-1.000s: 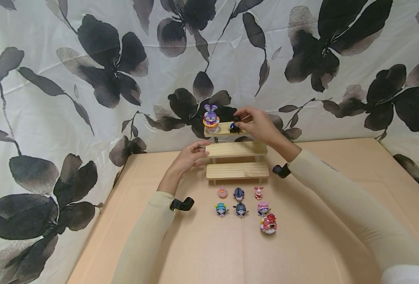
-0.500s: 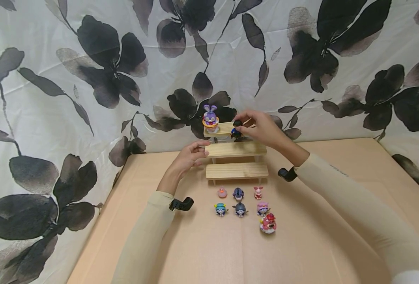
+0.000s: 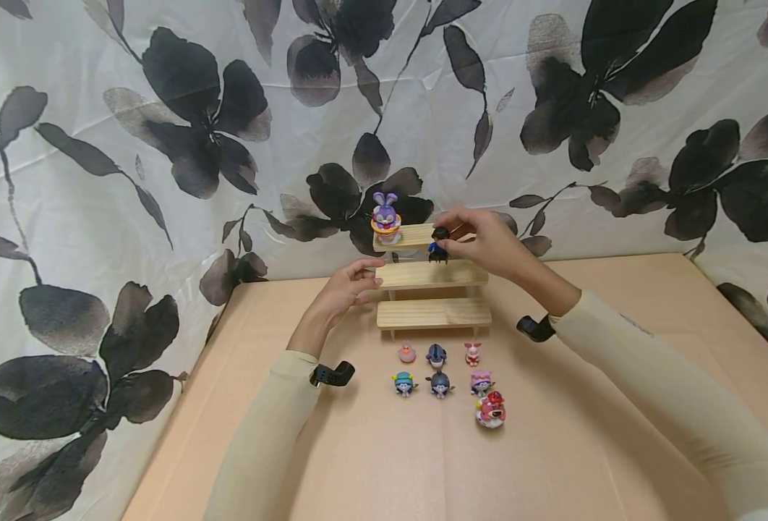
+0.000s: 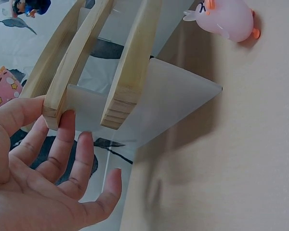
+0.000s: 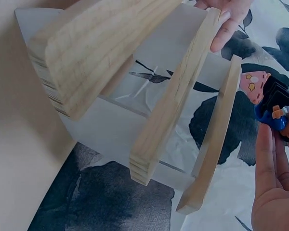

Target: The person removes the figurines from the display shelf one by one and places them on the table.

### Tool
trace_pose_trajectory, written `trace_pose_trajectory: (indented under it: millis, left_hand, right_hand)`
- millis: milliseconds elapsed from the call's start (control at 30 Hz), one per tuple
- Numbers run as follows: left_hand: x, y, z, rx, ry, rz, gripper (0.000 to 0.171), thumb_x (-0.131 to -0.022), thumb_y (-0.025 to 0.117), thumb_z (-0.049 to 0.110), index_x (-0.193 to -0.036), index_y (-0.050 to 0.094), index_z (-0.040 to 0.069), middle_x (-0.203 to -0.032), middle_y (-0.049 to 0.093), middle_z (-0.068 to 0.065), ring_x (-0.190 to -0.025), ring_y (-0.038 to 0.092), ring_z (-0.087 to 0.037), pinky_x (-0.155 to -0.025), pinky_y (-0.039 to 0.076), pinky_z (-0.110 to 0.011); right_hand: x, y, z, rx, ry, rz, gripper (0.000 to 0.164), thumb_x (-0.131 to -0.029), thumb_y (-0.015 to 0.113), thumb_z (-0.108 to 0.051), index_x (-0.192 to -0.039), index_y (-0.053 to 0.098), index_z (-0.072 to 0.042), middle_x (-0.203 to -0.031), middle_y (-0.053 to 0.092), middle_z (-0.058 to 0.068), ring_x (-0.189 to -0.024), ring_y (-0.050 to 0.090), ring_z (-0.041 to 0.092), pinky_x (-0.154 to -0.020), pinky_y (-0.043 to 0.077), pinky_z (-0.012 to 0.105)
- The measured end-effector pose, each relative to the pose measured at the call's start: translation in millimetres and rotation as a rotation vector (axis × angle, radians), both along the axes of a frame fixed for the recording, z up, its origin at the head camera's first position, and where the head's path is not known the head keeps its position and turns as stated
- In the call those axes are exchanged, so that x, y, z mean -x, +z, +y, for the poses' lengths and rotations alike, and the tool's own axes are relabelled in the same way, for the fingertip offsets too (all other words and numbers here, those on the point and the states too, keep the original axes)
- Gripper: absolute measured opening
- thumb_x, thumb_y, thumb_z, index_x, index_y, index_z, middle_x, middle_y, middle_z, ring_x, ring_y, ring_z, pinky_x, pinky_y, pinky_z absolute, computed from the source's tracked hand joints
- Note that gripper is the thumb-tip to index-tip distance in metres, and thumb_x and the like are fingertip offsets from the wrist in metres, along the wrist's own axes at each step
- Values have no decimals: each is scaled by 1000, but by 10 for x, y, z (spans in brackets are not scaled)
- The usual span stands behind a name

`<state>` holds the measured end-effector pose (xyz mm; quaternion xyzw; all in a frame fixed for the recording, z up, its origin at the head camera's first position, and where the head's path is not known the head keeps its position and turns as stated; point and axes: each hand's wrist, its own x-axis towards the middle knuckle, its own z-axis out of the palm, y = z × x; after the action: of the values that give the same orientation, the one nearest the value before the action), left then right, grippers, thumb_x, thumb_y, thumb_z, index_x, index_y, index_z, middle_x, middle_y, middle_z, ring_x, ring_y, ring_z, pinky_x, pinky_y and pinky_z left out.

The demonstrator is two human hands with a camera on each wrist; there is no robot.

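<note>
A three-tier wooden display shelf [image 3: 432, 314] with pale side panels stands on the table. My left hand [image 3: 345, 289] pinches the left end of its middle tier [image 4: 82, 57] between thumb and fingers. In my right hand [image 3: 484, 242] is a small toy figurine [image 3: 437, 250] with black hair and blue clothes, pinched by the fingertips. It appears just in front of the top tier and over the middle one; whether it touches wood I cannot tell. In the right wrist view the figurine [image 5: 274, 108] shows its black underside. A purple rabbit figurine [image 3: 386, 217] stands at the top tier's left end.
In front of the shelf, several small figurines stand in rows, among them a pink duck [image 3: 406, 352], a pink pig [image 3: 472, 353] and a red bear [image 3: 491, 411]. A floral cloth [image 3: 436, 87] hangs close behind the shelf.
My right hand has drawn the black-haired figurine from over the top tier toward me, slightly right and lower. The left hand keeps its place on the shelf.
</note>
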<state>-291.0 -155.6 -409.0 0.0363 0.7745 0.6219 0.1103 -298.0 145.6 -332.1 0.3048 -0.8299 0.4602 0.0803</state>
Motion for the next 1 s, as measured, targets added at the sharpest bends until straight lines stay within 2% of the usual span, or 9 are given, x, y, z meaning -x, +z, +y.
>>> trace_pose_trajectory:
  millis: [200,367,600,733,1000]
  left_hand:
    - [-7,4,1,-3,-7,4,40,-97,69,16,-136,62,20,-118,56,-8,-107,55,-22,-99,46,-50]
    - [1,-1,-10,-16,-9,11,38,-97,69,14,-134,63,20,-119,57,-9,-109,56,-24,-98,46,-51]
    - [7,19,-8,-32,-16,11,38,-97,68,13,-135,63,19,-125,53,-17,-104,56,-21,-101,44,-55]
    - [6,26,-6,-28,-10,8,38,-98,68,13,-135,63,19,-126,55,-15,-106,58,-20,-102,44,-56]
    - [8,17,-4,-16,-11,32,38,-97,68,12,-135,64,18,-117,60,-7,-102,59,-18,-99,45,-58]
  right_hand:
    - [-96,-15,35,-24,-19,-19,29,-92,76,-12,-121,69,-10,-114,70,4,-97,68,18,-75,54,22]
    - [-181,-19,56,-48,-10,-12,28,-91,76,-11,-118,69,-9,-112,69,6,-96,67,19,-75,53,24]
    - [-323,-10,67,-97,8,-10,28,-91,76,-8,-117,68,-9,-114,66,6,-98,67,19,-83,56,38]
    - [-401,-14,63,-97,47,-21,27,-90,76,-5,-116,68,-7,-115,67,8,-99,67,21,-86,58,40]
    - [-585,-39,89,-110,107,-51,28,-89,77,-5,-116,68,-8,-114,67,7,-99,68,20,-82,59,32]
